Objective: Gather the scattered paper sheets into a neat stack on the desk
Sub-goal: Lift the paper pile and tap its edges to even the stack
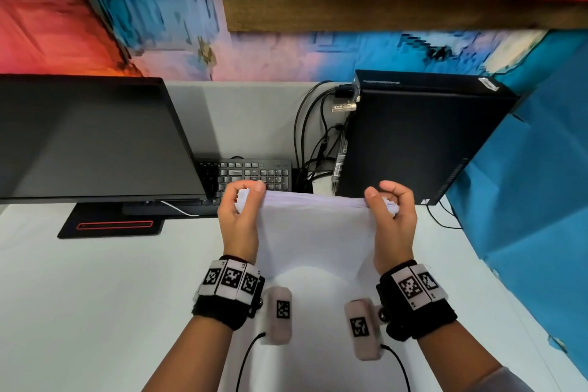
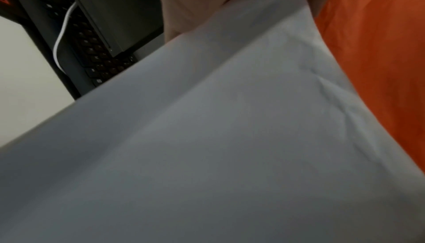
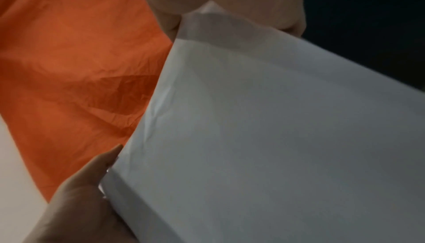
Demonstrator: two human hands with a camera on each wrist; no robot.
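Above desk, both hands grip paper stack; kbd logo unreadable.

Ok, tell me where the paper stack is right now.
In the head view the paper stack is centre frame, held upright between the left hand and right hand, just in front of the keyboard and left of the computer tower.

Your left hand and right hand are raised side by side in front of you, apart, both forearms reaching forward from the near edge. On each, the thumb and curled fingers pinch a top corner of the paper stack. Both wrists wear marker bands.
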